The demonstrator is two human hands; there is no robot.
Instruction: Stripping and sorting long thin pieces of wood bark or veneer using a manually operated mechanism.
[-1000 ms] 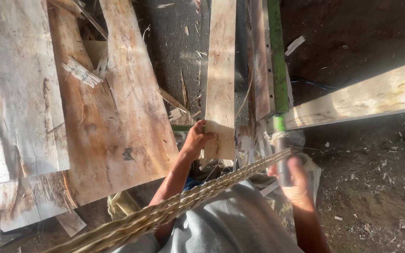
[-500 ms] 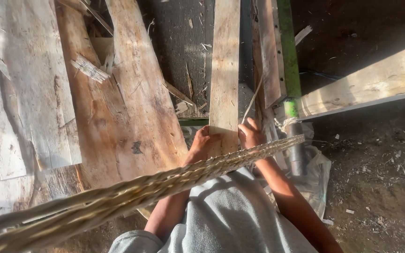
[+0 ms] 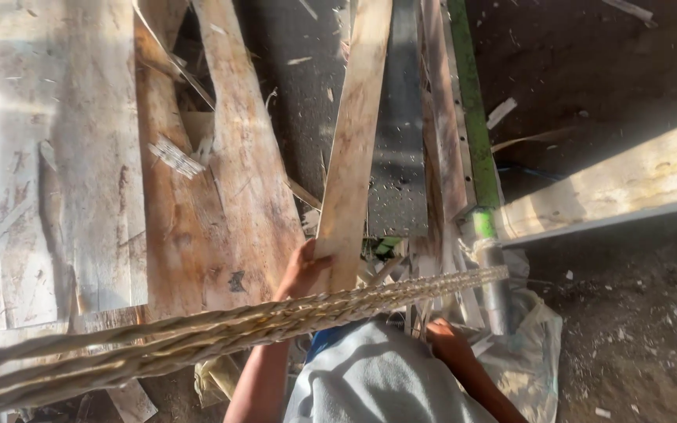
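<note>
- Looking down from the head camera, I see my left hand (image 3: 301,272) wrapped around the near end of a long, narrow, pale wooden plank (image 3: 352,149); its grip is pressed closed on the plank's left edge, thumb on top.
- That plank runs away from me, up the picture, lying over a dark grey perforated metal strip (image 3: 398,157) and beside a wide reddish-brown board (image 3: 237,180).
- My right hand (image 3: 450,343) sits lower, just beside my knee in light grey cloth (image 3: 378,384); I cannot tell whether its grip is spread or closed, since the fingers are hidden in clutter.
- A bundle of thin straw-coloured split canes (image 3: 197,333) crosses the view from lower left to middle right, passing in front of both forearms.
- A green painted metal bar (image 3: 470,117) stands right of the plank, ending at a grey cylindrical handle (image 3: 497,282).
- A thick pale timber beam (image 3: 613,192) slants off to the right over the dark earth floor (image 3: 636,329).
- Weathered grey plywood sheets (image 3: 48,172) fill the left side.
- A crumpled clear plastic bag (image 3: 530,352) lies near the right hand.
</note>
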